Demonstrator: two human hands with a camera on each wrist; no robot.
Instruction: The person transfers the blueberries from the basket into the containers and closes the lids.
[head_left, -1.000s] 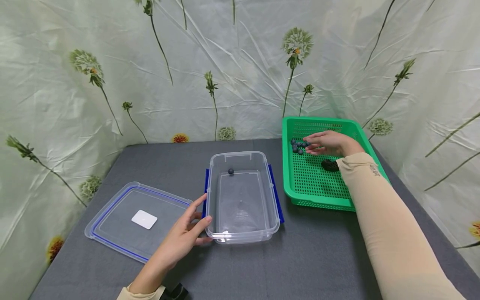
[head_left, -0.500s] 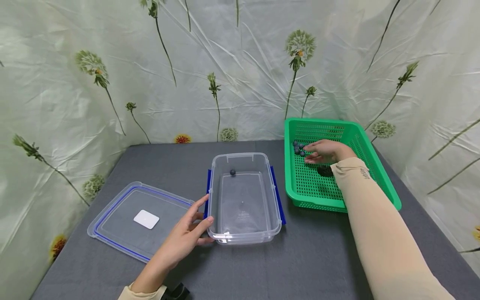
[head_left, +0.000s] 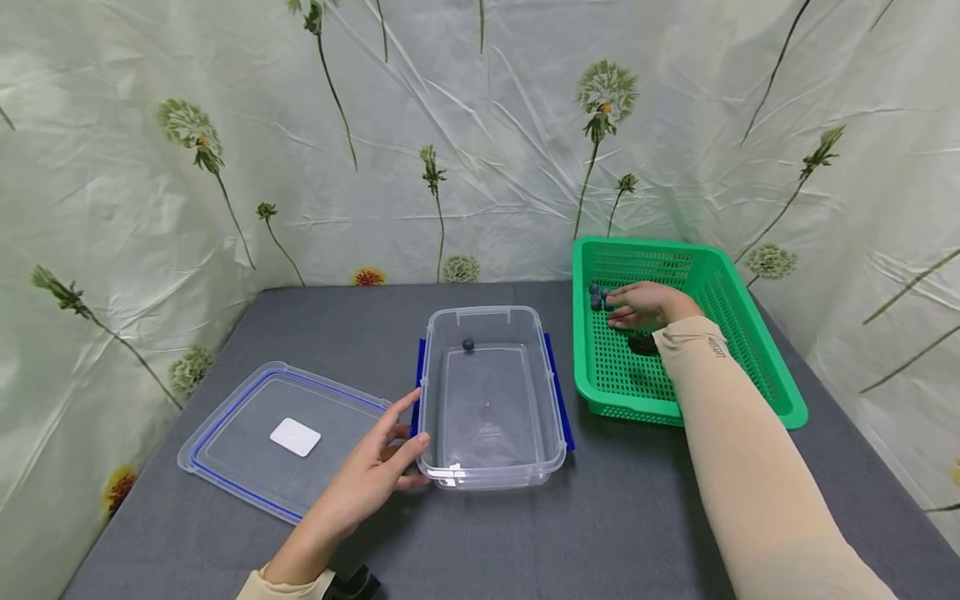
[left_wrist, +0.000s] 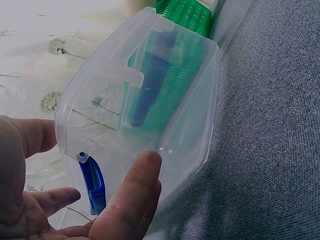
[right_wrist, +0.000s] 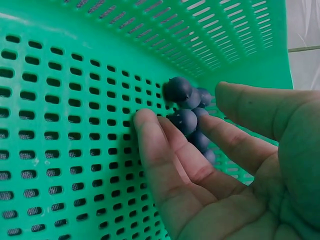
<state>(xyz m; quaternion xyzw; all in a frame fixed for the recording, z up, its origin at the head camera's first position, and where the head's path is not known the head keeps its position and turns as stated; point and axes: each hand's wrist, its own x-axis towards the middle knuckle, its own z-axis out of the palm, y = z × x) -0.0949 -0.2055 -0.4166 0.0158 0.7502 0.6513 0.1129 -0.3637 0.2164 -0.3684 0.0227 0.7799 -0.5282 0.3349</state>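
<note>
Inside green basket (head_left: 738, 333), right hand (head_left: 645, 304) touching blueberries (right_wrist: 186, 107)

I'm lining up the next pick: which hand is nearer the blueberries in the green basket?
Right. The right hand is inside the green basket, fingers at the blueberries. The left hand rests against the clear container, well away.

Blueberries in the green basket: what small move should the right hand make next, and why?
Probably close thumb and fingers on one blueberry. The right hand lies open in the green basket, fingertips touching the blueberries but pinching none. The clear container, steadied by the left hand, holds one single berry.
</note>
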